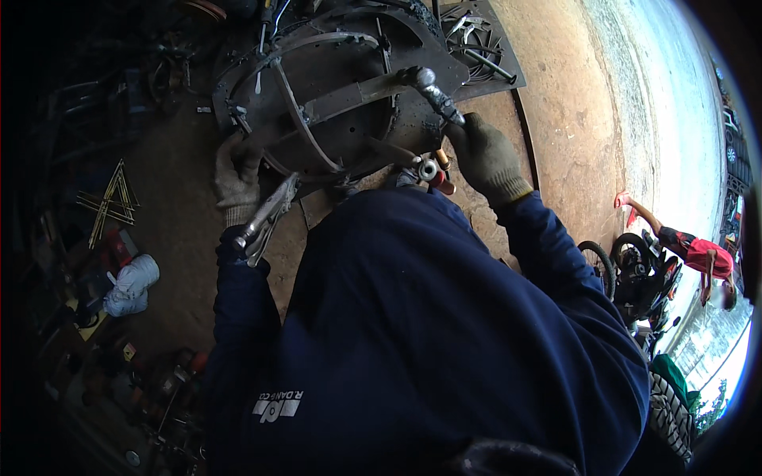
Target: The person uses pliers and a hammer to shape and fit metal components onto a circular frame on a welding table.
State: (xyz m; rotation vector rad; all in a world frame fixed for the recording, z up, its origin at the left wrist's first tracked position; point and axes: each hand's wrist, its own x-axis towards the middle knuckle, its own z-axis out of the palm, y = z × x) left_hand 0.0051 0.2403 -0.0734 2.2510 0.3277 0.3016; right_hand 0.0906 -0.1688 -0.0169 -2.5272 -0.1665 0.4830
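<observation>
A round frame of bent steel straps (317, 87) lies on a dark metal plate (413, 47) on the ground ahead of me. My left hand (236, 173), in a worn grey glove, grips the frame's near left rim. Silver locking pliers (266, 218) are clamped to a strap just beside that wrist. My right hand (486, 156), also gloved, is closed around the handle of a welding tool (432, 94) whose tip rests on a flat bar of the frame. A small red and silver fitting (432, 170) sits below that hand. My navy sweatshirt hides the ground nearer to me.
A dark metal grate (476, 40) lies at the back right. Yellow rods in a triangle (115, 198) and a white bundle (131, 285) sit among clutter on the left. On the right stand a motorcycle (635, 274) and a person in red (702, 255).
</observation>
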